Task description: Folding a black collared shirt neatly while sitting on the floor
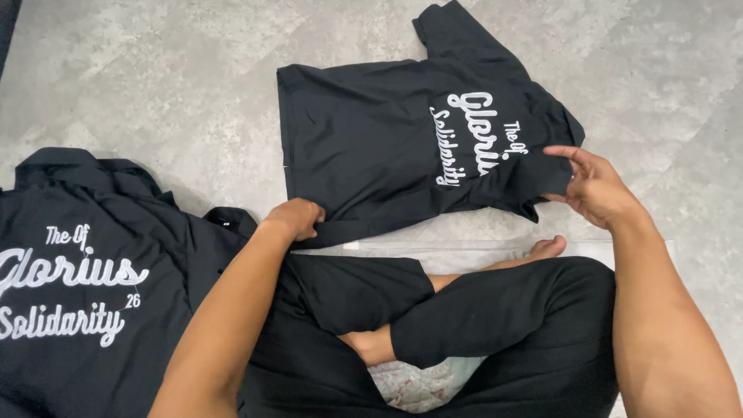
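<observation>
The second black shirt (85, 279) runs off the left and bottom edges, so its lower half and far sleeve stay out of sight. The left hand (296, 218) curls over the hem of the folded black shirt (402, 147), fingertips tucked under the cloth and hidden. The right hand (592, 186) covers that shirt's near-right corner; whether it pinches fabric is hard to tell. Both forearms are cut by the bottom edge. A pale patterned cloth (422, 383) peeks out beneath the crossed legs (495, 310), mostly covered.
</observation>
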